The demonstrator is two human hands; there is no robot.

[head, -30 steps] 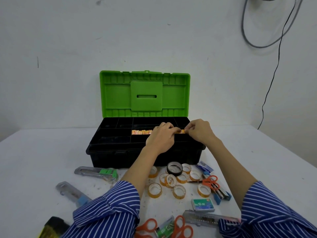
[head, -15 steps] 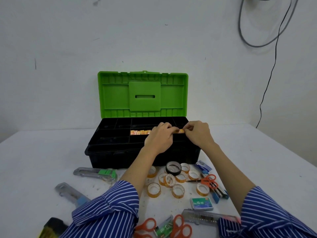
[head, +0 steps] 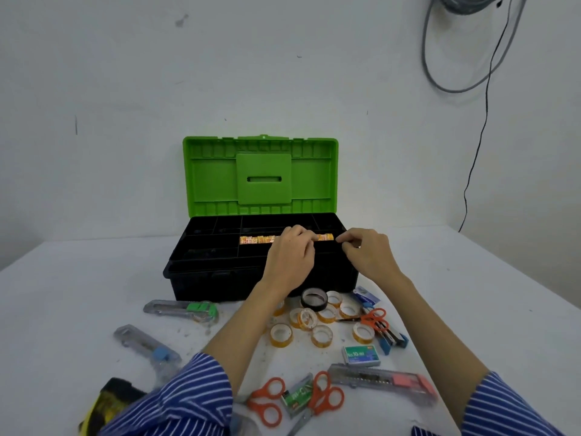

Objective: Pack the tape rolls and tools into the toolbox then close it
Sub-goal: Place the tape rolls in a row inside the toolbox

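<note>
We risk tipping the rolls (head: pixel 256 239) out of line in the toolbox (head: pixel 201 278) tray: left hand (head: pixel 290 258) fingers curl onto them while right hand (head: pixel 367 254) pinches empty beside its right edge.

Bare bench (head: pixel 78 278) lay left of the toolbox (head: pixel 220 278); tape rolls (head: pixel 317 319) and scissors (head: pixel 375 319) crowded its front edge.

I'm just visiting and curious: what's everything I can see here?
toolbox: one, black, green lid up, table centre
row of tape: orange, in tray
tape rolls: about nine clear, one black, before toolbox
knives: three, left and right front
scissors: three orange pairs
staple boxes: two green
stapler: blue, right
cable: on wall
left hand: fingers on row
right hand: fingers curled beside row
</note>
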